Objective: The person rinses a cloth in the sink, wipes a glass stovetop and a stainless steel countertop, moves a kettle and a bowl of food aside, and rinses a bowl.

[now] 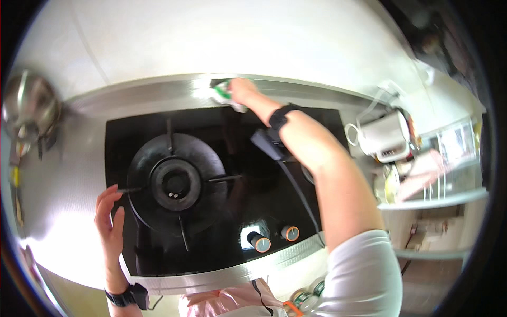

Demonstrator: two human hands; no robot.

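Observation:
My right hand (242, 92) presses a green and white cloth (223, 94) against the steel ledge (158, 95) behind the black glass gas hob (253, 198). Near the hob's left edge, my left hand (111, 220) is raised with fingers apart and nothing in it, close to an arm of the pan support (184, 233). A round burner (176, 184) sits on the hob's left part. Two orange-rimmed knobs (262, 243) stand at the front. A dark device (267, 144) with a cable lies under my right forearm, which hides part of the hob.
A steel bowl or pot (31, 105) stands at the far left of the steel counter (75, 166). On the right are a white appliance (382, 134) with a cord and a shelf (439, 203) holding packages. Jars (303, 299) sit below the counter's front edge. A white wall rises behind the hob.

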